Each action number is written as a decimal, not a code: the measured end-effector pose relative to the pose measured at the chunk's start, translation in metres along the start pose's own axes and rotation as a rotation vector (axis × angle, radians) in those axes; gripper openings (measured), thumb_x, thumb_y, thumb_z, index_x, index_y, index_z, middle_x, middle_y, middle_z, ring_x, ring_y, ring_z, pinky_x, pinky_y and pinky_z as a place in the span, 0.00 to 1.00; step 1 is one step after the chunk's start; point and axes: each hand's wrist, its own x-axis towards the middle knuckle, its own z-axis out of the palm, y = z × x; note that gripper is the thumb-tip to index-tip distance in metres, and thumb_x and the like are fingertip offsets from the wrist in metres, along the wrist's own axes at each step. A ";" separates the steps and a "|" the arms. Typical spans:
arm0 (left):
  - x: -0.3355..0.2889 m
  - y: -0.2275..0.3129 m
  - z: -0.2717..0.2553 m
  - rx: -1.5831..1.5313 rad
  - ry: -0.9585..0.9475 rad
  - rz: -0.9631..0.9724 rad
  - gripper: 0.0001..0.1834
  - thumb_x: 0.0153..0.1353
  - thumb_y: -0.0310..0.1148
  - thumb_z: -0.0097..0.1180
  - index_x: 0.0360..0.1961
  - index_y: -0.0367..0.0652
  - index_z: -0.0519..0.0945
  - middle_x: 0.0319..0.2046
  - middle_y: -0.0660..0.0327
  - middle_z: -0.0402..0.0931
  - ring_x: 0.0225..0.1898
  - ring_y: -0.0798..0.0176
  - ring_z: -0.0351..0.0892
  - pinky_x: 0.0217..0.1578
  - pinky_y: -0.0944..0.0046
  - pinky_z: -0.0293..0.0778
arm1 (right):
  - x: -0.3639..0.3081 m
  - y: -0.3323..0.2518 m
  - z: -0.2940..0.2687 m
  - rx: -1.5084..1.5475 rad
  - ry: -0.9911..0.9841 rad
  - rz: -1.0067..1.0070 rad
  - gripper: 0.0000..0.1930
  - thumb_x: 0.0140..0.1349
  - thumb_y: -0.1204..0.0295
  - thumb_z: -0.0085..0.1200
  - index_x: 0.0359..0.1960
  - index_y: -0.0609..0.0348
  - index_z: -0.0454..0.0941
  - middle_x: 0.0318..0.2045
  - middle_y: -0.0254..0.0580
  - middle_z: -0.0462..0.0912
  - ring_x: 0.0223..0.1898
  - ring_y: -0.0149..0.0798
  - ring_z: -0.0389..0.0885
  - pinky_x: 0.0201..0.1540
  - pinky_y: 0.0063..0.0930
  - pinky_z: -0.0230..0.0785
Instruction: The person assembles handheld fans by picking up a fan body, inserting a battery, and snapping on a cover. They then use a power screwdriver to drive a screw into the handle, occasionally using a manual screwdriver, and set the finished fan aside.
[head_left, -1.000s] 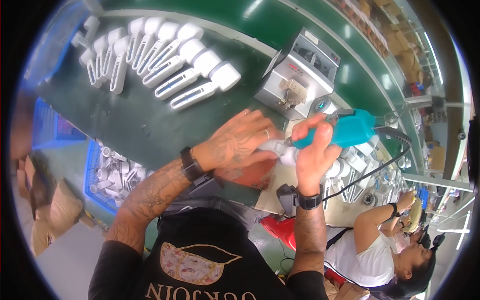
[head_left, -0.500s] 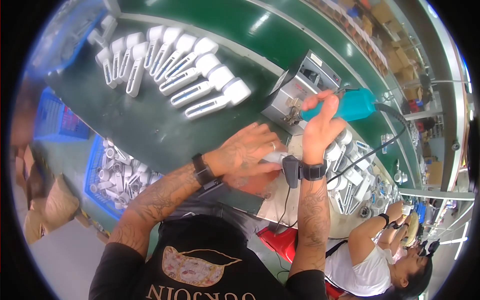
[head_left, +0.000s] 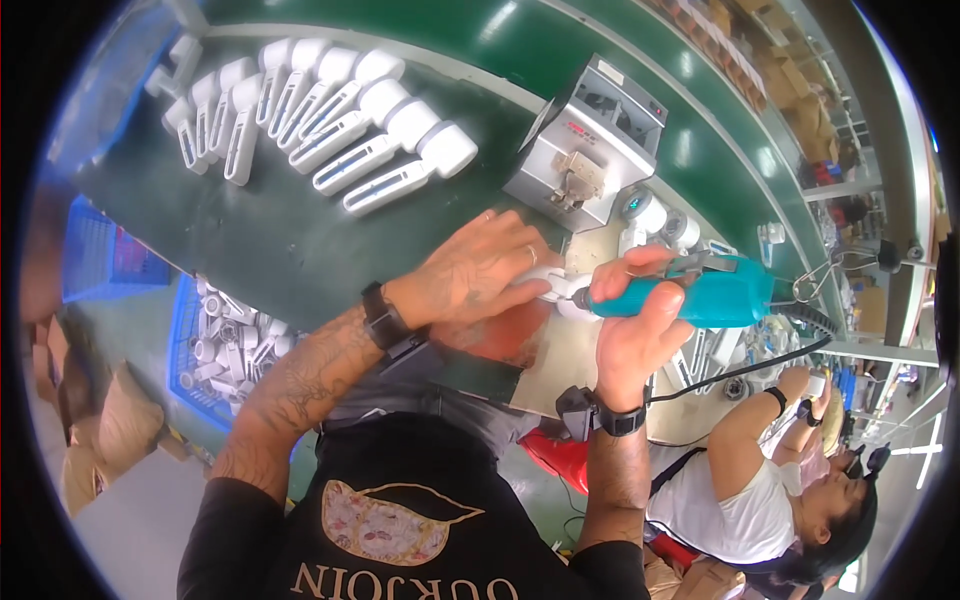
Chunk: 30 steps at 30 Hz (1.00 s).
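My left hand point(head_left: 482, 270) is closed around a white plastic appliance part point(head_left: 548, 283) low over the bench, its fingers hiding much of it. In my right hand point(head_left: 640, 340) lies a teal electric screwdriver point(head_left: 705, 293), held nearly level. The screwdriver's tip points left and meets the white part or stops just short of it; I cannot tell which. Beyond my hands stands a grey box-shaped screw feeder point(head_left: 590, 150). Several finished-looking white handled units point(head_left: 385, 185) lie in a fanned row at the far left of the green bench.
A blue crate point(head_left: 180, 345) of white and grey parts stands below the bench at left. More white parts point(head_left: 725, 345) lie right of my hands, near the screwdriver's black cord point(head_left: 745, 372). A co-worker point(head_left: 730, 470) in white sits at the right. A blue basket point(head_left: 110, 255) stands farther left.
My right hand has brought the screwdriver away from the screw feeder, toward me and down to the white part. My left hand keeps its hold on the part. The whole view has shifted slightly.
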 end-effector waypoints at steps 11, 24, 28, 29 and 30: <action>-0.003 0.001 0.002 -0.018 -0.035 -0.042 0.16 0.65 0.43 0.59 0.52 0.51 0.81 0.44 0.61 0.74 0.49 0.54 0.71 0.53 0.53 0.68 | -0.006 0.015 -0.001 -0.005 0.001 0.007 0.30 0.72 0.44 0.52 0.45 0.68 0.71 0.24 0.40 0.73 0.26 0.36 0.73 0.32 0.32 0.69; 0.000 0.006 -0.003 0.038 0.004 -0.001 0.19 0.63 0.40 0.62 0.53 0.48 0.81 0.48 0.62 0.78 0.51 0.53 0.74 0.55 0.51 0.68 | -0.010 0.022 0.003 0.038 0.026 0.066 0.24 0.74 0.50 0.52 0.39 0.63 0.69 0.24 0.40 0.73 0.26 0.36 0.74 0.32 0.33 0.70; -0.013 0.026 -0.007 0.137 0.076 0.145 0.21 0.57 0.36 0.68 0.53 0.48 0.81 0.50 0.60 0.80 0.49 0.53 0.79 0.51 0.52 0.74 | -0.026 -0.001 0.005 0.013 0.142 0.123 0.26 0.72 0.46 0.53 0.41 0.62 0.71 0.23 0.38 0.72 0.24 0.36 0.73 0.31 0.32 0.68; -0.018 0.028 -0.011 0.156 0.073 0.142 0.21 0.57 0.36 0.68 0.53 0.48 0.81 0.50 0.60 0.80 0.49 0.53 0.79 0.51 0.52 0.74 | -0.029 -0.008 0.001 0.115 0.128 0.093 0.28 0.70 0.42 0.52 0.40 0.61 0.70 0.21 0.37 0.71 0.23 0.34 0.71 0.29 0.31 0.66; -0.025 0.031 -0.013 0.141 0.074 0.165 0.22 0.56 0.36 0.69 0.52 0.48 0.81 0.48 0.59 0.81 0.48 0.52 0.80 0.49 0.52 0.75 | -0.035 -0.016 -0.004 0.216 0.114 0.066 0.31 0.69 0.39 0.51 0.40 0.60 0.70 0.20 0.35 0.70 0.22 0.33 0.69 0.27 0.29 0.64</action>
